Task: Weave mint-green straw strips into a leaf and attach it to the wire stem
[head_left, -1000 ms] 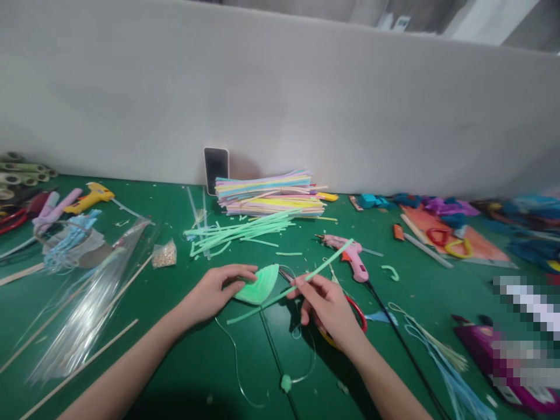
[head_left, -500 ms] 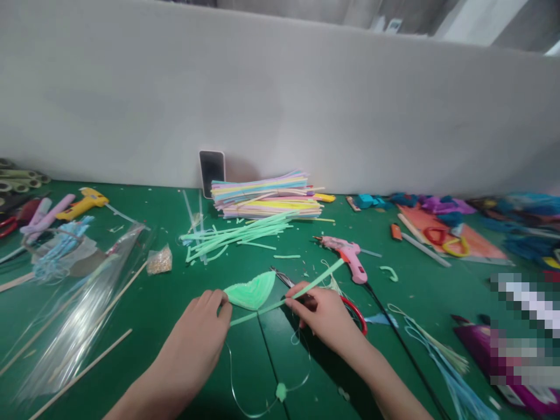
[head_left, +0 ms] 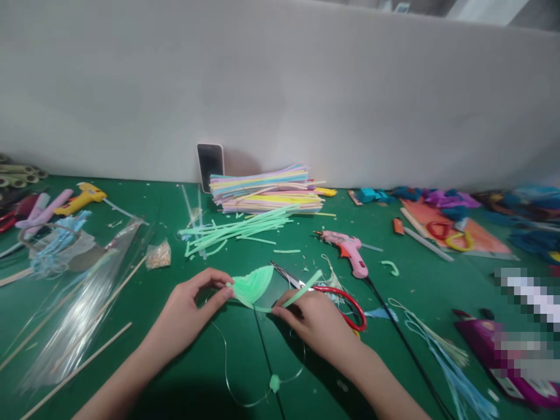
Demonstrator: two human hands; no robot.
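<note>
My left hand (head_left: 192, 309) pinches the left tip of a flat, fan-shaped mint-green piece (head_left: 257, 283) made of fuzzy pipe cleaner rows. A single green pipe cleaner (head_left: 309, 286) runs from that tip along the piece's lower edge. Farther right, my right hand (head_left: 319, 318) grips this pipe cleaner between thumb and fingers, its free end sticking up past the knuckles. Scissors with red handles (head_left: 356, 303) lie just behind my right hand, partly covered by it. Below the hands, a clear thread loop carries a small green pompom-like bit (head_left: 274, 383).
Loose green pipe cleaners (head_left: 245, 230) lie ahead, before a multicoloured bundle (head_left: 266, 195) and a leaning phone (head_left: 210, 166). A pink glue gun (head_left: 345, 248) rests right, its black cord trailing forward. Plastic sleeves (head_left: 96, 309) and wooden sticks (head_left: 79, 370) lie left.
My left hand has shifted to the fan-shaped piece's left tip. The pipe cleaner has come closer to the piece's lower edge, and its free end reaches less far right. The view has tilted slightly.
</note>
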